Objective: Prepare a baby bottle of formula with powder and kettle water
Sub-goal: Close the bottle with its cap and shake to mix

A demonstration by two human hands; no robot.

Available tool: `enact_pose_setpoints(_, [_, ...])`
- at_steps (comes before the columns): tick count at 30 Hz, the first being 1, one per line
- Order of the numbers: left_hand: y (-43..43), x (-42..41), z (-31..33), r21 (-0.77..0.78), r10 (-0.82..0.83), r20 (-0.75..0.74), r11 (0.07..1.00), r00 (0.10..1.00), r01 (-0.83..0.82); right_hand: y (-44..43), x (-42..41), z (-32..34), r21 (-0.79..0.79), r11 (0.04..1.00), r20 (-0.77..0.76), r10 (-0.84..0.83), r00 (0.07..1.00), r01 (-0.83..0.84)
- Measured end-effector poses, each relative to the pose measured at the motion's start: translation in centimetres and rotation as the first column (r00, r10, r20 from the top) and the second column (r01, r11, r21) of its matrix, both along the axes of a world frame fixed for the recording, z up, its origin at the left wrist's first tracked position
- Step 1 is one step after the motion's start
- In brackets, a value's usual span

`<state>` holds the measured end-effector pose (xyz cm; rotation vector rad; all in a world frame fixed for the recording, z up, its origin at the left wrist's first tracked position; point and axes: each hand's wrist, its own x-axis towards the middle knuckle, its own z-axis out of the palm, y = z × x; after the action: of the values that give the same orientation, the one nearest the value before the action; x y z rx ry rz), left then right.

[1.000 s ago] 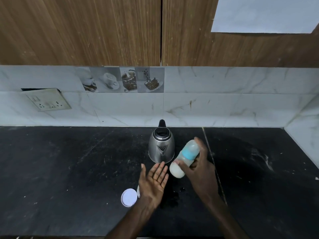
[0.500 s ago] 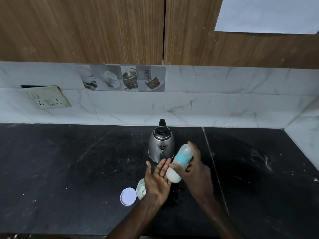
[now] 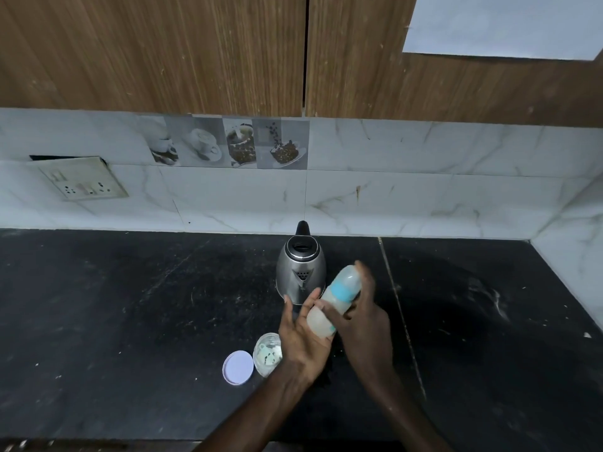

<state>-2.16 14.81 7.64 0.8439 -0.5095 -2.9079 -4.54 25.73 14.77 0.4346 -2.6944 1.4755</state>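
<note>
Motion-blurred right hand (image 3: pixel 362 318) covers part of the bottle (image 3: pixel 332 301); behind the bottle, the kettle (image 3: pixel 300 272) base is partly hidden.

Left hand (image 3: pixel 301 340) flat, palm up — right hand (image 3: pixel 362 316) curled in a grip

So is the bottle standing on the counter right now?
No, the right hand holds the baby bottle tilted up in the air, in front of the kettle, with its bottom against the open left hand.

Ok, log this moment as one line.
right hand: holds capped bottle tilted | left hand: open palm at bottle base | kettle: behind
</note>
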Motion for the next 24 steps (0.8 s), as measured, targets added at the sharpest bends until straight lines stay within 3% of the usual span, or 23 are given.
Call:
enact_pose_setpoints(7, [-0.9,-0.1,0.3,0.094,-0.138,-0.049,0.985,0.989,0.143,1.6,-1.2,0.4,0.082,0.912,0.145,0.389,0.910,-0.403])
enact_pose_setpoints(13, [-1.0,-0.3,0.4,0.127,-0.215,-0.031,0.968,0.976,0.217,2.3,-3.4,1.2,0.017,0.874,0.197,0.473,0.859,-0.485])
enact_pose_setpoints(20, [-1.8,0.3,0.8,0.080,-0.288,-0.038,0.954,0.957,0.290,1.6,-2.6,1.1,-0.056,0.909,0.139,0.418,0.898,-0.414])
enact_pose_setpoints(22, [-1.8,0.1,0.7,0.031,-0.241,-0.008,0.970,0.971,0.241,1.8,-2.8,1.7,-0.098,0.953,0.063,0.294,0.954,-0.288])
enact_pose_setpoints(24, [-2.0,-0.3,0.8,-0.006,-0.152,0.046,0.988,0.987,0.152,1.7,-2.8,1.7,-0.226,0.972,-0.020,0.060,0.998,-0.063])
